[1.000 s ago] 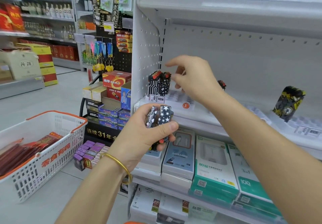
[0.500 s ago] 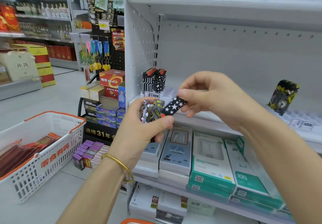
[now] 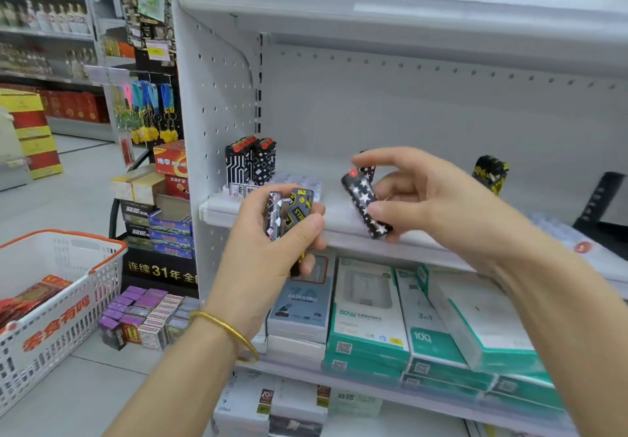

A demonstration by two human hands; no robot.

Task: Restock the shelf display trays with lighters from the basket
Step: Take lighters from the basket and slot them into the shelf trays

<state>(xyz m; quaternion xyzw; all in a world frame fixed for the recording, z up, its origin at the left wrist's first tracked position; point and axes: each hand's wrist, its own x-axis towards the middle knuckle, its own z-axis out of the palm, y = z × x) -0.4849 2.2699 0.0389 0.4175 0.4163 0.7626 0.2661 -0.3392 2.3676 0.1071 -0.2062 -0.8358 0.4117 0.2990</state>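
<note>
Now clear of the bunch: star-print lighter [image 3: 365, 203], drawn out of the stack in the left hand [image 3: 272, 249] half a second back and carried rightward over the shelf lip [image 3: 217, 212]. Pinched low on its body between thumb and curled fingers of the right hand [image 3: 424, 205], forefinger arched above the cap without pressing it. Tilted, red button up and to the left, base down by the thumb. Not yet in any slot.

Reads as one more piece on its way to the display tray [image 3: 306, 181]: right hand at the tray a second ago, then back at the bunch, now loaded and close to the tray again. Probably a seating move next, needing the lighter turned upright first.

Leaves the remaining lighters [image 3: 290, 212] clamped in the left hand, thumb across the front, fingers wrapped behind. Two faces showing, one black with pink-white diamonds, one grey with yellow stickers; cannot tell whether more hide behind.

As for looks: slim, glossy black, scattered with white stars, small red button on top. Matches a second star lighter [image 3: 371, 170] standing just behind the right fingertips, apparently already slotted. Black-and-white lighters [image 3: 249, 161] with red caps upright at the tray's left end; yellow-and-black lighters [image 3: 491, 173] well off to the right.

Basket [image 3: 64, 237] down on the floor at left, well apart from both hands, with only red packets visible inside.
</note>
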